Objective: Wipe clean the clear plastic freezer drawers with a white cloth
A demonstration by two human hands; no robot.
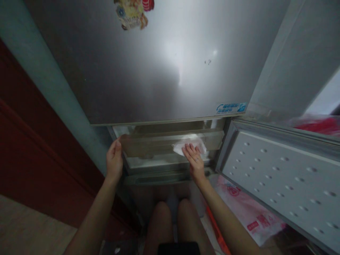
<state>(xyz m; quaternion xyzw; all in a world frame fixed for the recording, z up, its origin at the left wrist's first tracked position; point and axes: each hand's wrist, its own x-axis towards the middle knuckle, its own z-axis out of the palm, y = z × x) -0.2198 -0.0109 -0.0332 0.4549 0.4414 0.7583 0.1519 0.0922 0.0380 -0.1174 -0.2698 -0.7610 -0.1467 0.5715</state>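
The person crouches before a fridge, and the clear drawer front (159,143) of the open lower compartment lies straight ahead of both hands, just under the steel upper door (159,71). Its long axis runs level from left to right, across the person's line of sight.

The left hand (114,161) closes round the drawer front's left end, thumb up along the edge. The right hand (195,159) lies flat with its fingers spread, palm down on a white cloth (190,140), which it presses against the drawer front right of its middle. So the hands sit well apart along that long axis, one at the end and one on the face. The right hand is the one on the cloth, and bare clear plastic stretches between the cloth and the left hand.

The lower door (278,170) stands swung out on the right. A printed plastic bag (247,209) lies on the floor under it, beside the right forearm.
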